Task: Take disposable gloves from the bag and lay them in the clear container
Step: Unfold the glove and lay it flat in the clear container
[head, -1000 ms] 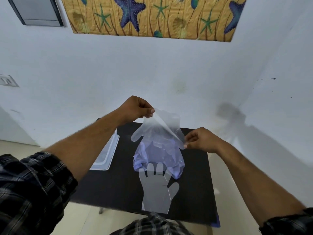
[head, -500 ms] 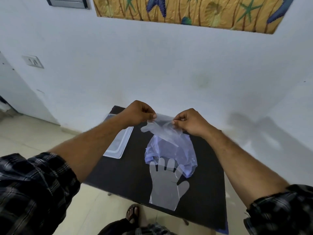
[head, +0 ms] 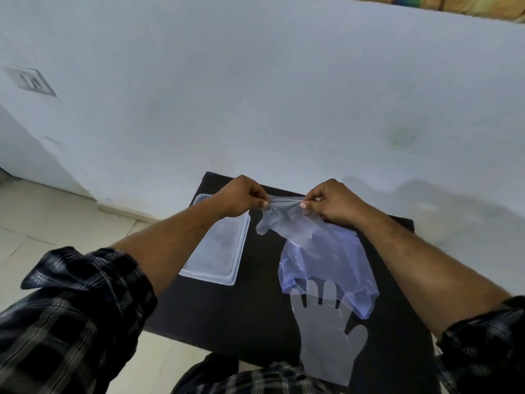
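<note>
My left hand (head: 241,198) and my right hand (head: 332,202) each pinch the cuff edge of a thin clear disposable glove (head: 279,224), stretched between them above the black table (head: 227,317). The glove's thumb hangs down at the left. Under it lies the crumpled bluish plastic bag (head: 335,263). A second clear glove (head: 326,339) lies flat on the table, fingers pointing away from me and tucked under the bag's near edge. The clear container (head: 218,251) sits at the table's left, below my left wrist; nothing shows in it.
A white wall rises just behind the table, with a switch plate (head: 28,81) at the left. Pale tiled floor (head: 42,217) lies to the left. My checked sleeves fill the lower corners.
My hands came closer together and lower, gathering the glove's cuff between them. The camera tilted down and turned left, so the table sits nearer the middle.
</note>
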